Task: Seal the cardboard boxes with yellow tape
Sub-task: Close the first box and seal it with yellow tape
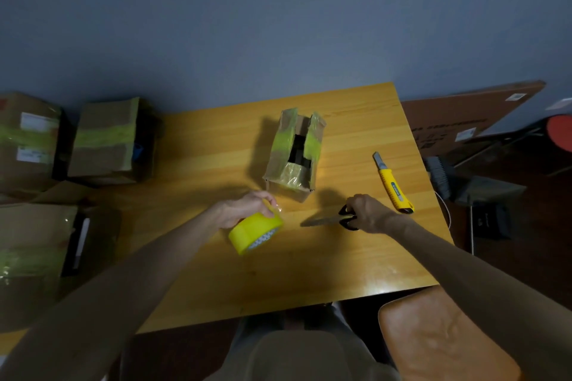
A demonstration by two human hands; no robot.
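Here, left hand [244, 210]: fingers curled over the top of the tape roll, gripping it.
Tape roll [255, 233]: yellow, tilted, around the middle of the tabletop and nearer the front edge than the open box; a short loose end sticks up by the fingertips. Whether the roll touches the wood cannot be told.
Right hand [368, 213]: fingers closed round the black handles of the scissors.
Scissors [328, 221]: low over the tabletop, blades together and pointing left toward the tape roll, a gap between them.
Open box [294, 151]: small cardboard box standing toward the far edge, just beyond both hands; its two top flaps stand apart with a dark gap between them, and yellow tape strips show on each flap.
Taped boxes: three at the left end of the tabletop, two by the far-left corner [28, 139] [105, 139] and one nearer the front [31, 250], each with a yellow band across it.
Utility knife [393, 184]: yellow, lying near the right edge, well apart from the open box.
Tabletop [340, 263]: pale varnished wood.
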